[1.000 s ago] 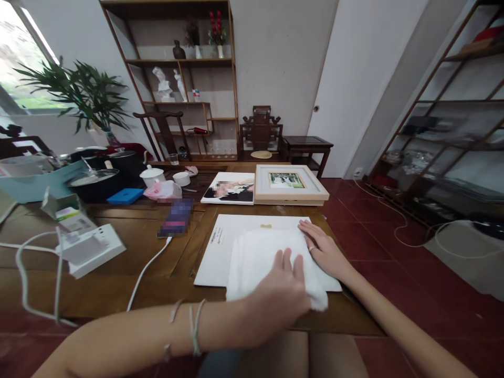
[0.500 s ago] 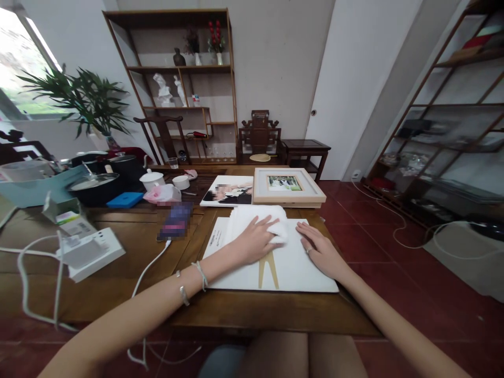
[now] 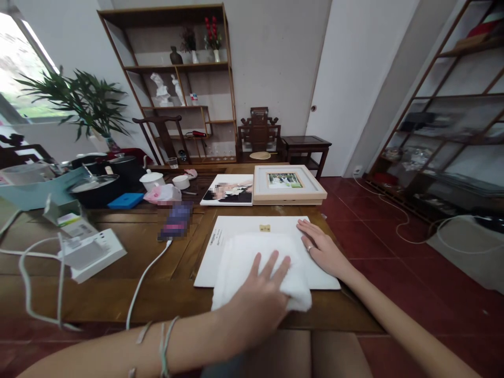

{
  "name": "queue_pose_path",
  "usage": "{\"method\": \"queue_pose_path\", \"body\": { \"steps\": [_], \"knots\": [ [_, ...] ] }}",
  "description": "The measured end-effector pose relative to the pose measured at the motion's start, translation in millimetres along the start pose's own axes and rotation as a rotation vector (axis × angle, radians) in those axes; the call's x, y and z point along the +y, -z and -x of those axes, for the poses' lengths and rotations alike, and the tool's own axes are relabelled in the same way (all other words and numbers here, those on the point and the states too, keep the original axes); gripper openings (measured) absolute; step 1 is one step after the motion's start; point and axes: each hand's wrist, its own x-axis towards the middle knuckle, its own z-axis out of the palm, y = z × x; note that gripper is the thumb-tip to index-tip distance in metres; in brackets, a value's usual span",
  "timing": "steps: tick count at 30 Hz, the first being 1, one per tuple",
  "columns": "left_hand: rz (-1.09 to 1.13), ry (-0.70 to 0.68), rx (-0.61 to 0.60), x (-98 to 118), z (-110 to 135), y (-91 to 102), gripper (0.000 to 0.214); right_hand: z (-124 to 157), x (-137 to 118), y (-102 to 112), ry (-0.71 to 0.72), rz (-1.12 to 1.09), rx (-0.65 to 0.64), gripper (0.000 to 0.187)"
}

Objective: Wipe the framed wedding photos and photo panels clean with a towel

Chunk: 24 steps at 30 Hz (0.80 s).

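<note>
My left hand (image 3: 255, 299) rests on a folded white towel (image 3: 252, 257), its fingers spread over the cloth and its thumb side at the bunched right edge. Under the towel lies a white panel (image 3: 207, 270) with small printed text at its left. A small gold-coloured metal piece (image 3: 264, 228) sits near the panel's upper middle; the towel hides much of the panel's centre and overhangs its near edge. My right hand (image 3: 321, 247), with a ring on one finger, lies flat and open on the panel's right side.
Beyond the panel are a photo print (image 3: 228, 189) and a light wooden picture frame (image 3: 289, 197). To the left are a phone (image 3: 175, 220) with a white cable, an opened white box (image 3: 98, 254), a blue box (image 3: 126, 200) and a dark pot (image 3: 94, 184). All stand on the wooden table (image 3: 165, 296).
My left hand has drawn the towel toward me, from the panel's far part past its near edge. The gold metal piece now shows; the tan V-shaped strips are covered. My right hand stays put.
</note>
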Motion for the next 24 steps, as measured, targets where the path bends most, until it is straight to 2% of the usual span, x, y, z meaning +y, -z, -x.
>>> {"method": "queue_pose_path", "body": {
  "steps": [4,8,12,15,18,21,24],
  "knots": [
    [0.043,0.093,-0.035,-38.9,-26.6,2.4,0.028,0.7,1.7,-1.0,-0.003,-0.026,0.016,0.038],
    [0.079,0.158,0.0,-76.3,-52.9,4.0,0.042,1.6,3.1,-0.7,-0.004,-0.029,0.013,0.038],
    [0.074,0.256,0.001,-94.2,-55.2,2.9,0.047,1.8,4.0,0.1,0.002,-0.043,0.005,0.038],
    [0.061,0.262,-0.002,-95.9,-43.9,-1.5,0.042,1.5,2.9,0.7,-0.006,-0.037,-0.006,0.039],
    [0.047,0.261,-0.005,-88.6,-27.4,-6.8,0.036,1.4,1.6,0.5,-0.014,-0.027,-0.01,0.039],
    [0.034,0.301,-0.025,-71.3,-6.1,-7.9,0.032,1.6,1.9,-0.7,-0.004,-0.027,0.001,0.038],
    [0.05,0.25,-0.027,-50.0,18.8,-1.4,0.027,1.8,3.7,-2.2,0.001,-0.033,0.016,0.038]
  ]
}}
